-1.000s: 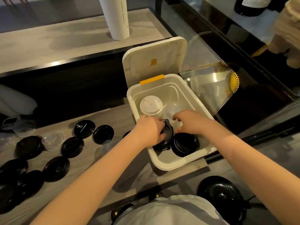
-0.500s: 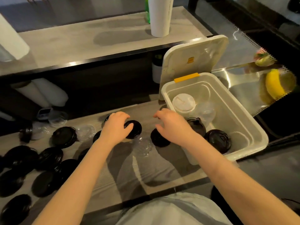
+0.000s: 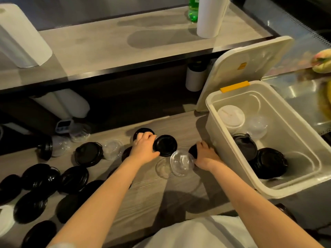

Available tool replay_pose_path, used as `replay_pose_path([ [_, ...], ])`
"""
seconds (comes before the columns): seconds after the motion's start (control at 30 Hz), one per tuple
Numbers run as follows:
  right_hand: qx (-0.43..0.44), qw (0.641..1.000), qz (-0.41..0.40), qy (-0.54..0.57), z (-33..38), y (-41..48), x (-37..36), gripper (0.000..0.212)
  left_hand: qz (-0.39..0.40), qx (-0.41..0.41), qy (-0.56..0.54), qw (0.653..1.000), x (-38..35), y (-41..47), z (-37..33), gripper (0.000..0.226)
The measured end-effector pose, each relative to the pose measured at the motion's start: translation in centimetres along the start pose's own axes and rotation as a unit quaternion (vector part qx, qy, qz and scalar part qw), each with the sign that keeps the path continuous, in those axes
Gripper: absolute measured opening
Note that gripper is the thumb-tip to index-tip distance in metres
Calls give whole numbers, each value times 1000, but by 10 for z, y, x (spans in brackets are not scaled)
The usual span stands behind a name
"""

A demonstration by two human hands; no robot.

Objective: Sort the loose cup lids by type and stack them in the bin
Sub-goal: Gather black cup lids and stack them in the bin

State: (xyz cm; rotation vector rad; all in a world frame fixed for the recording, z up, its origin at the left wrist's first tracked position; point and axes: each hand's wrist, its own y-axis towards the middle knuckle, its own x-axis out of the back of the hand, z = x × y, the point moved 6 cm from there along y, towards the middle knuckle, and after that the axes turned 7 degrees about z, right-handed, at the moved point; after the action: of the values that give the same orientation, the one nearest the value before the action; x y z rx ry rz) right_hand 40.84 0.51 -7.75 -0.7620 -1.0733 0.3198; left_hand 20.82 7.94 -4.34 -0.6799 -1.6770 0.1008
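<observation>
Pinching a black lid (image 3: 165, 145) in the curled left grip (image 3: 144, 148), clasping a second black lid (image 3: 192, 150) in the curled right grip (image 3: 206, 156).

Grey wood-grain counter (image 3: 143, 199), scattered black lids (image 3: 88, 153), clear dome lids (image 3: 181, 165), white open bin (image 3: 225, 158) at right

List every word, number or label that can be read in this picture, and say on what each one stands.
No text can be read in this view.
Yellow sticker on the open cover of the bin: too small and blurred to read.
Display of the small timer at the back of the counter: too blurred to read.
</observation>
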Motion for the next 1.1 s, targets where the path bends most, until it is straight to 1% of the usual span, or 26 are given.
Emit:
replay_pose_path([
  [0.13, 17, 999, -29, 18, -5, 4, 3, 82, 29, -27, 82, 996, -1, 21, -17, 85],
  [0.27, 29, 993, -82, 74, -5, -2, 17, 83, 55, -41, 148, 986, -8, 34, -27, 89],
  [0.37, 50, 984, -122, 122, 0, -10, 31, 80, 53, -41, 158, 985, -13, 39, -30, 85],
  [0.47, 82, 967, -173, 166, 9, -18, 44, 78, 36, -40, 139, 989, -11, 39, -33, 84],
  [0.53, 104, 949, -190, 230, 17, -24, 50, 78, 11, -39, 101, 994, -5, 36, -33, 89],
  [0.6, 140, 924, -192, 301, 27, -28, 54, 73, -22, -46, 40, 998, 5, 28, -34, 91],
  [0.67, 175, 913, -193, 314, 42, -32, 58, 70, -45, -62, -41, 996, 19, 16, -38, 88],
  [0.73, 200, 908, -189, 316, 55, -34, 59, 72, -51, -70, -144, 986, 32, 1, -42, 84],
  [0.8, 216, 895, -184, 343, 63, -36, 59, 71, -58, -66, -224, 971, 41, -14, -43, 83],
  [0.9, 231, 883, -167, 373, 73, -40, 59, 69, -91, -55, -296, 949, 46, -34, -38, 81],
  [0.97, 242, 879, -144, 385, 80, -42, 56, 68, -98, -49, -332, 937, 44, -45, -32, 81],
  [1.07, 260, 874, -113, 396, 91, -47, 47, 66, -76, -40, -357, 930, 38, -59, -20, 83],
  [1.1, 264, 875, -103, 394, 95, -48, 43, 66, -58, -39, -383, 921, 35, -63, -15, 82],
])
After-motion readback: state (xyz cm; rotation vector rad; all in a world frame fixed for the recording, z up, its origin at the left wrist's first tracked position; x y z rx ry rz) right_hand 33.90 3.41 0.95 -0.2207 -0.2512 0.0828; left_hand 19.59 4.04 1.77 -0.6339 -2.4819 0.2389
